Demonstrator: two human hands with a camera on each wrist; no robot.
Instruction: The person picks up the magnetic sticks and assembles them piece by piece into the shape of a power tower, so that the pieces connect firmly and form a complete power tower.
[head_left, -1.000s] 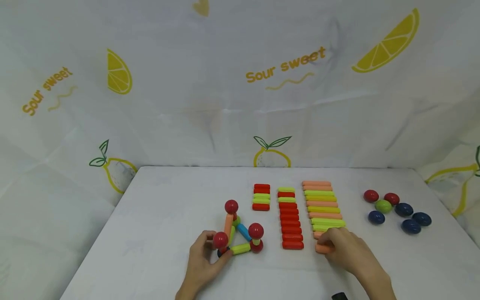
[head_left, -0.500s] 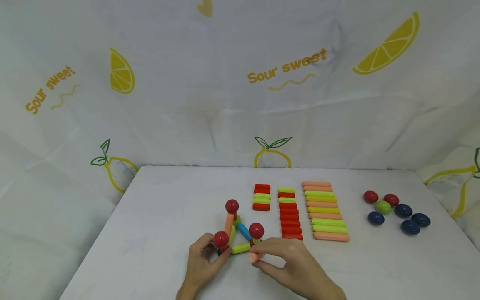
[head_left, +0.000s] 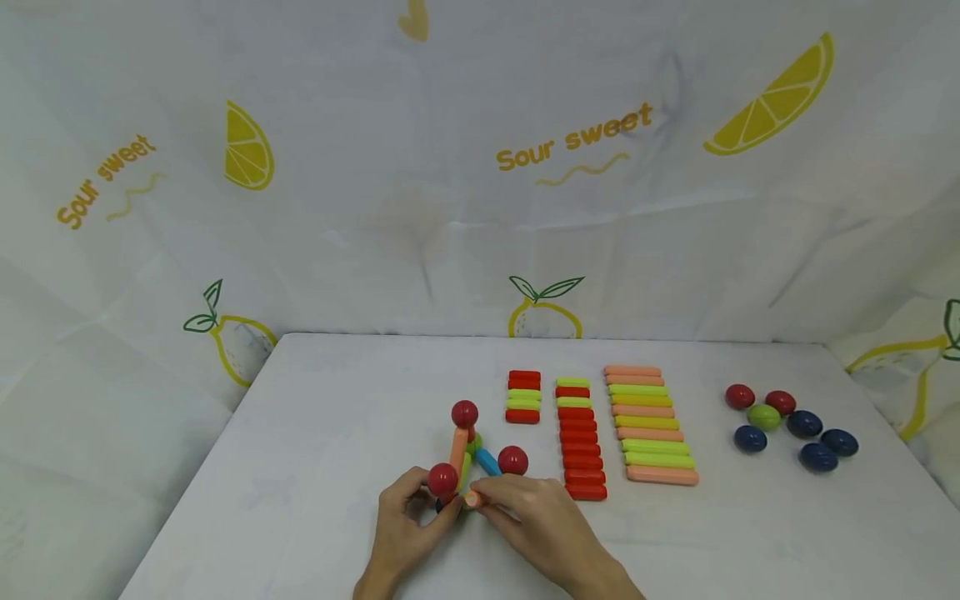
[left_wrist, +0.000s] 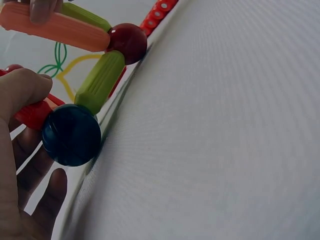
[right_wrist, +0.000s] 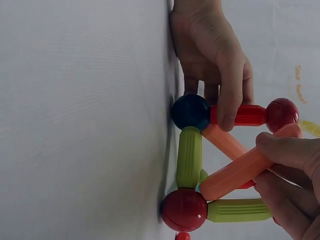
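Observation:
A small frame of sticks and balls (head_left: pixel 472 454) stands on the white table (head_left: pixel 330 417). My left hand (head_left: pixel 429 502) pinches its near-left upright red stick (right_wrist: pixel 239 115), which joins a dark blue ball (left_wrist: pixel 70 135) below to a red ball (head_left: pixel 442 479) above. My right hand (head_left: pixel 489 500) grips a long orange stick (right_wrist: pixel 245 167) and holds it slanted against the frame, its tip near that red ball. A green stick (right_wrist: pixel 189 156) lies along the table from the blue ball to another red ball (right_wrist: pixel 183 209).
To the right lie three rows of loose sticks: short red and green (head_left: pixel 522 396), mostly red (head_left: pixel 579 442), long orange and green (head_left: pixel 648 425). Several red, green and dark blue balls (head_left: pixel 787 425) sit far right. A lemon-print cloth (head_left: pixel 480 167) backs the table.
My right hand took the nearest orange stick from the long row and carried it left to the frame. My left hand kept its hold on the frame's corner.

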